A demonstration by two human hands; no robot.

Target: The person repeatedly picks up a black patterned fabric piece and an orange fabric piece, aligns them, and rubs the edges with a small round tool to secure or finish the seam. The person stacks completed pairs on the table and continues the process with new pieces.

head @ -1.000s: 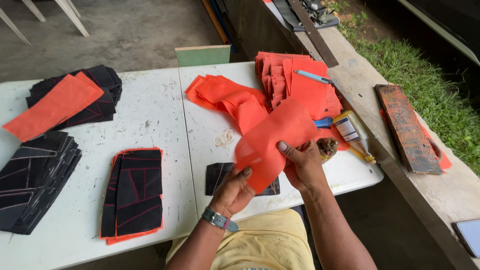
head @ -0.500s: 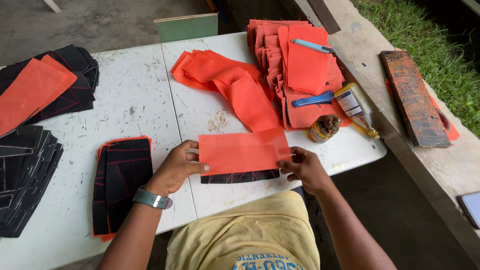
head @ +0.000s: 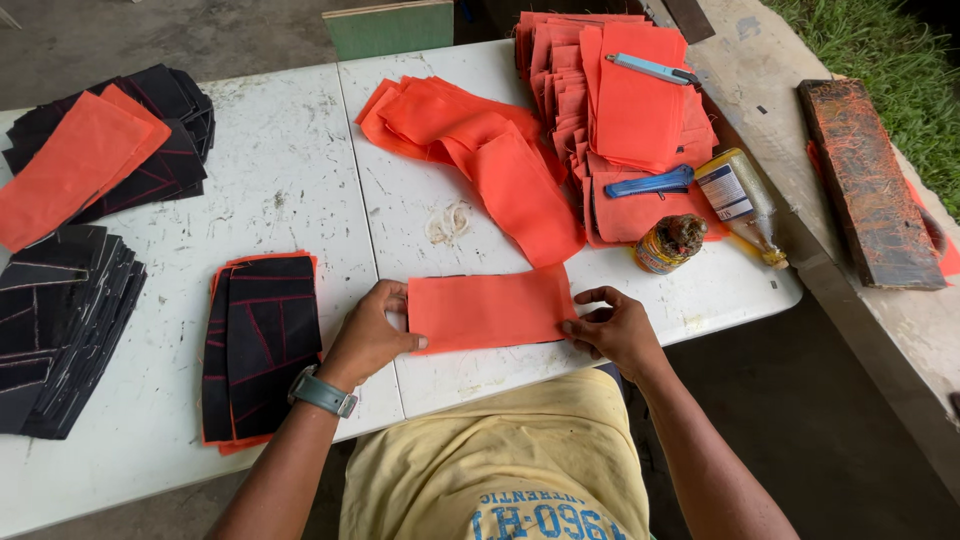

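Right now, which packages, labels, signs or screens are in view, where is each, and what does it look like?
Bottle: lying on the table's right edge, yellowish plastic with a white and blue paper label.
Small jar: left of the bottle, round, with a yellow and red label and a crusted top.
Shirt print: bottom centre, blue lettering on yellow cloth.
No signs or screens show.

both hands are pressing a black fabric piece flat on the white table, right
Not quite: the head view shows the piece under the left hand and right hand is orange, not black. Both hands do press this orange fabric piece flat on the white table.
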